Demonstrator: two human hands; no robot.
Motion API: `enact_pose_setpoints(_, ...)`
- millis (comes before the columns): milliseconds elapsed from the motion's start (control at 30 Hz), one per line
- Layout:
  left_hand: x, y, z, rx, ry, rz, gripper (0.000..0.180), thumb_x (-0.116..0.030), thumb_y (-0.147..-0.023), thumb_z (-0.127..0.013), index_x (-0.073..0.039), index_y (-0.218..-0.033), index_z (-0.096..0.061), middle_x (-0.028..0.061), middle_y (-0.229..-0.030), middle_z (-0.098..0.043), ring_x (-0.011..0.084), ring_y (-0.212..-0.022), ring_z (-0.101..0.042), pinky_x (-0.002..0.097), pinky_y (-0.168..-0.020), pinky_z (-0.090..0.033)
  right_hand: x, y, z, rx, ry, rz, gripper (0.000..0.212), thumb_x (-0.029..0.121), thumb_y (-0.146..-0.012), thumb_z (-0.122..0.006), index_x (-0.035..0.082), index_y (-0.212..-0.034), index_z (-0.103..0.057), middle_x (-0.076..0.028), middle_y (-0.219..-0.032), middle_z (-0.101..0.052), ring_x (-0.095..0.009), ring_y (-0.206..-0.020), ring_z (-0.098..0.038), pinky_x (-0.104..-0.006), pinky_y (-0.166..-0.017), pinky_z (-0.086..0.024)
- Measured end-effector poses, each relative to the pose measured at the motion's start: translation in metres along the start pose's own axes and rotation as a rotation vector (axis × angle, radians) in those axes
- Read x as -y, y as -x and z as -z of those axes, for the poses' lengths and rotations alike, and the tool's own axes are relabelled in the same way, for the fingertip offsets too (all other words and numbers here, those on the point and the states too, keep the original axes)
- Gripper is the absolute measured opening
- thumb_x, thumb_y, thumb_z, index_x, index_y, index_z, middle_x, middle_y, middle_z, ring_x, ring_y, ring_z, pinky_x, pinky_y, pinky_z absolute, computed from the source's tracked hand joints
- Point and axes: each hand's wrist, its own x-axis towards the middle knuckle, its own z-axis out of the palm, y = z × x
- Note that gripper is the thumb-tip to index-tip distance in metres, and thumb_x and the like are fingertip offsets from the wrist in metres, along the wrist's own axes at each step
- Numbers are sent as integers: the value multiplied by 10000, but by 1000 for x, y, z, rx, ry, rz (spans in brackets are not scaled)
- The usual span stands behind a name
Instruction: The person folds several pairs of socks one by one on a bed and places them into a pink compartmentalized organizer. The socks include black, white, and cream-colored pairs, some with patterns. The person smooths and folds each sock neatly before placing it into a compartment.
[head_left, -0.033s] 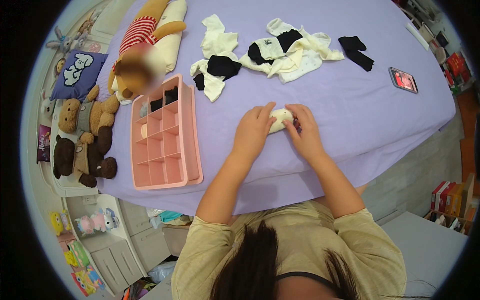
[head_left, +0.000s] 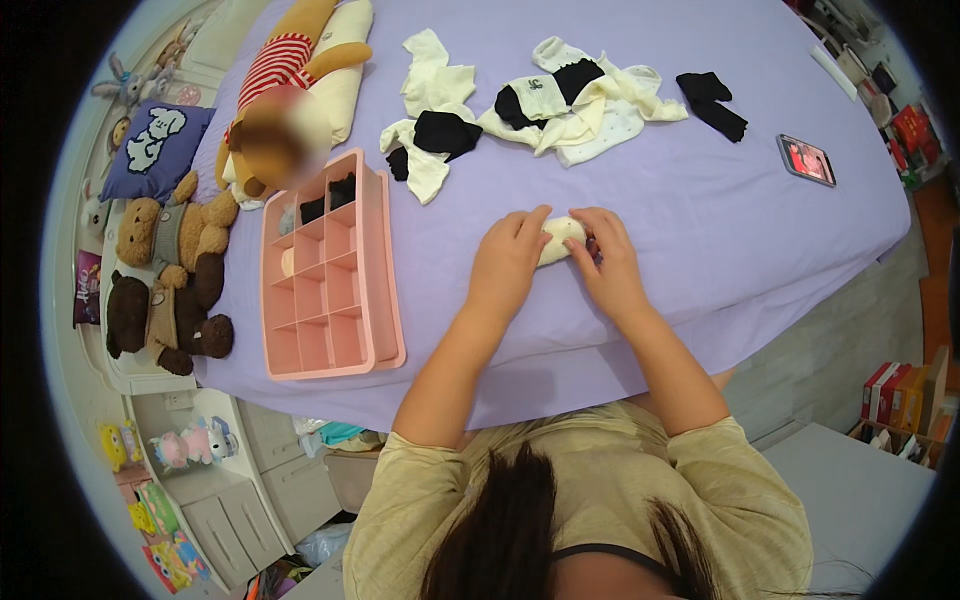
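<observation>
At frame centre, on the purple sheet (head_left: 700, 230): cream sock roll (head_left: 560, 238), pinched between both hands. Left hand (head_left: 508, 262) curled over the roll's left end; right hand (head_left: 610, 262) closed on its right end, fingers bent. Likely soft, light, compressible, non-fragile, prone to unrolling; best gripped around the middle, across the bundle. Left of centre: pink divided tray (head_left: 330, 335), black socks in its top cells, one pale roll lower. Upper centre: loose pile of cream and black socks (head_left: 570, 100). Upper right: phone (head_left: 806, 160), rectangular, red screen. Right edge: red book spines (head_left: 885, 392), lettering unreadable.
</observation>
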Motion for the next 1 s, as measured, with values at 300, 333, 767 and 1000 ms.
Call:
enact_pose_setpoints(300, 5, -3, -17, 29, -14, -98, 536, -91, -758, -737, -10, -1241, -519, 167, -1072, -610, 361, -989, -579, 437, -824, -487, -22, -27, -12, -34, 24, -94, 247, 95, -878, -667, 8, -1109, -661, -108, -959, -626, -206, -743, -579, -318, -672, -489)
enact_pose_setpoints(333, 5, -4, -17, 71, -27, -44, 543, -95, -755, -739, -7, -1242, -517, 172, -1089, -607, 364, -1007, -575, 434, -830, -487, -24, -31, -13, -26, 8, -123, 243, 99, -884, -665, 4, -1108, -664, -104, -978, -637, -199, -763, -591, -313, -679, -495)
enact_pose_setpoints(767, 57, -54, -33, -392, 1620, 587, 453, -305, -1035, -448, -89, -1420, -346, 135, -1386, -490, 215, -1106, -575, 344, -908, -463, -40, -101, -63, 155, -1008, -410, 376, 208, -1000, -538, -2, -1311, -511, -96, -1142, -613, -145, -980, -608, -280, -849, -495)
enact_pose_setpoints(1000, 53, -41, -33, -379, 1617, 476, 578, -426, -1050, -322, -116, -1519, -189, 73, -1550, -283, 223, -1319, -404, 408, -1095, -346, -18, -91, -77, 331, -697, -168, 523, 69, -886, -678, 51, -1366, -469, -75, -1210, -583, -146, -1054, -577, -298, -887, -482)
